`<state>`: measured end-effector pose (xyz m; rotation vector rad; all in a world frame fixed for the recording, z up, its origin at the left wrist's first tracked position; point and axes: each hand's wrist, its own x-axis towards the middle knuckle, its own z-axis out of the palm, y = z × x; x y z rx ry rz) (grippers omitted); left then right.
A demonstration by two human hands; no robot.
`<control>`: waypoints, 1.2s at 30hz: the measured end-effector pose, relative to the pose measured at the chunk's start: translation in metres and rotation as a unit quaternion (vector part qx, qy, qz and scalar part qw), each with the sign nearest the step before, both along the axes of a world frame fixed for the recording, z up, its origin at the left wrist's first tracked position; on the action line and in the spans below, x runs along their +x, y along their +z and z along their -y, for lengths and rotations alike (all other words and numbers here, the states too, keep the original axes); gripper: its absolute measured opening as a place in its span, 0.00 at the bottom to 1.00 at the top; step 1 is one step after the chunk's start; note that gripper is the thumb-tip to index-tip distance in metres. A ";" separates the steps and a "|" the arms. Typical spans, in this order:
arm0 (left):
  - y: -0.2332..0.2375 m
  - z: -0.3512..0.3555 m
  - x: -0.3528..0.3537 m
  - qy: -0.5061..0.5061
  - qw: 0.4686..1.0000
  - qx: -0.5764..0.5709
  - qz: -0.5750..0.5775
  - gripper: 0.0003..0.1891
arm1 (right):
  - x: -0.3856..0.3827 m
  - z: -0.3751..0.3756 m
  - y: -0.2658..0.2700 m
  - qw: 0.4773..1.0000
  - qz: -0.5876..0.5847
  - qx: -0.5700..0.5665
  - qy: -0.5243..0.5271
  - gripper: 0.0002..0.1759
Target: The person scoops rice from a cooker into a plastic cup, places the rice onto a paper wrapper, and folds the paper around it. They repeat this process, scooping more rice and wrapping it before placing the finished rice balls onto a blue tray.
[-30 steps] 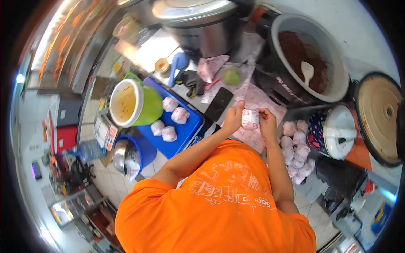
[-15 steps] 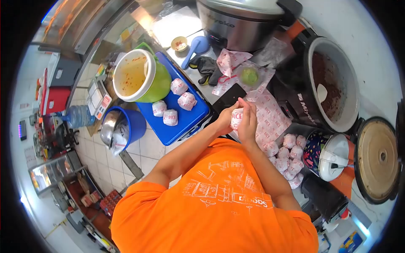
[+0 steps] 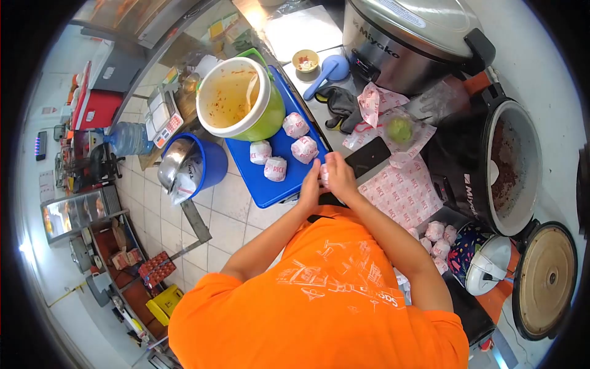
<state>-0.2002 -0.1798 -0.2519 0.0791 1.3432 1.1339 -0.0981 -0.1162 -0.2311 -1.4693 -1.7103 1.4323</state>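
Observation:
Between my two hands, in front of my chest, is a paper-wrapped rice ball (image 3: 324,176) that is mostly covered by fingers. My left hand (image 3: 311,188) is closed against its left side. From the right, my right hand (image 3: 342,177) wraps over it. Close to my hands, several wrapped rice balls (image 3: 275,169) rest on a blue tray (image 3: 246,181). Just right of my right hand lies a black phone (image 3: 369,157), beside printed wrapping paper (image 3: 402,190) marked RICE. More wrapped balls (image 3: 435,231) are heaped further right.
A green tub of liquid (image 3: 270,114) stands on the tray. To the right is an open rice cooker (image 3: 458,160); a closed one (image 3: 387,46) stands behind. A blue spoon (image 3: 326,75), a glove (image 3: 340,104) and a small bowl (image 3: 305,60) lie ahead. A blue bucket (image 3: 215,166) is at left.
My hands have moved left with the wrapped rice ball, nearer to the blue tray. The view has turned, so the surroundings appear shifted to the right.

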 end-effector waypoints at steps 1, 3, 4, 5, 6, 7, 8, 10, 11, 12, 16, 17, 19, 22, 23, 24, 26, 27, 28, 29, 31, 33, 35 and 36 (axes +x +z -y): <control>0.005 0.010 -0.009 -0.010 0.999 0.033 0.009 0.25 | -0.012 0.003 -0.024 0.999 -0.036 -0.014 0.000 0.21; 0.007 0.025 -0.027 -0.015 0.998 0.066 -0.008 0.23 | -0.029 0.013 -0.050 0.993 -0.102 -0.057 0.023 0.21; 0.000 0.031 -0.037 -0.012 0.997 0.069 -0.034 0.24 | -0.034 0.015 -0.047 0.987 -0.134 -0.082 0.046 0.22; -0.010 0.037 -0.047 -0.020 0.997 0.052 -0.060 0.24 | -0.035 0.016 -0.044 0.986 -0.132 -0.073 0.076 0.24; -0.014 0.039 -0.051 0.002 0.996 0.066 -0.067 0.26 | -0.036 0.017 -0.045 0.990 -0.123 -0.027 0.060 0.21; -0.013 0.041 -0.047 0.049 0.993 0.055 -0.088 0.27 | -0.026 0.007 -0.025 0.989 -0.131 0.037 0.064 0.18; -0.012 0.042 -0.044 0.096 0.989 0.044 -0.108 0.28 | -0.012 -0.010 -0.004 0.983 -0.137 0.101 0.070 0.16; -0.018 0.042 -0.036 0.143 0.970 -0.031 -0.196 0.23 | 0.021 -0.046 0.028 0.956 -0.037 0.284 -0.063 0.15; -0.031 0.045 -0.037 0.135 0.959 -0.058 -0.240 0.24 | 0.044 -0.069 0.024 0.942 0.017 0.317 -0.107 0.16; -0.043 0.050 -0.040 0.126 0.946 -0.087 -0.286 0.25 | 0.067 -0.089 0.017 0.915 0.146 0.350 -0.140 0.23; -0.014 0.038 -0.029 0.182 0.954 -0.106 -0.214 0.26 | 0.106 -0.140 -0.005 0.888 0.393 0.183 -0.153 0.39; -0.020 0.040 -0.027 0.212 0.956 -0.070 -0.192 0.26 | 0.111 -0.150 -0.012 0.895 0.423 0.089 -0.111 0.43; -0.021 0.044 -0.025 0.238 0.956 -0.028 -0.167 0.27 | 0.111 -0.158 -0.028 0.886 0.443 0.086 -0.107 0.44; -0.020 0.054 -0.025 0.285 0.944 -0.087 -0.144 0.28 | 0.121 -0.157 -0.049 0.888 0.416 0.134 -0.142 0.42; 0.000 0.056 -0.030 0.163 0.940 -0.172 -0.246 0.30 | 0.125 -0.153 -0.029 0.921 0.329 0.135 -0.158 0.41; -0.024 0.067 -0.032 0.140 0.915 -0.104 -0.364 0.26 | 0.126 -0.144 -0.006 0.944 0.240 0.141 -0.176 0.40; 0.041 0.035 -0.010 0.004 0.953 0.065 -0.297 0.21 | 0.126 -0.116 0.004 0.977 -0.039 0.109 -0.181 0.40; 0.064 0.014 0.010 -0.008 0.979 0.103 -0.175 0.25 | 0.126 -0.094 0.052 0.982 -0.121 0.040 -0.137 0.42; 0.079 -0.007 0.026 -0.016 0.989 0.134 -0.052 0.30 | 0.119 -0.072 0.037 0.961 -0.262 0.013 -0.082 0.41; 0.087 -0.025 0.035 -0.050 0.982 0.146 0.108 0.33 | 0.121 -0.049 0.066 0.956 -0.289 0.002 -0.040 0.39; 0.103 -0.056 0.044 -0.127 0.918 0.136 0.350 0.40 | 0.128 -0.029 0.136 0.971 -0.237 -0.004 0.044 0.35; 0.128 -0.075 0.072 -0.233 0.930 0.149 0.242 0.41 | 0.163 -0.031 0.176 0.986 -0.151 0.006 0.066 0.33; 0.124 -0.076 0.072 -0.293 0.928 0.131 0.187 0.41 | 0.209 -0.037 0.204 0.972 -0.104 0.191 0.093 0.24; 0.127 -0.078 0.072 -0.385 0.886 0.153 0.206 0.38 | 0.239 -0.042 0.224 0.989 -0.092 0.110 0.039 0.19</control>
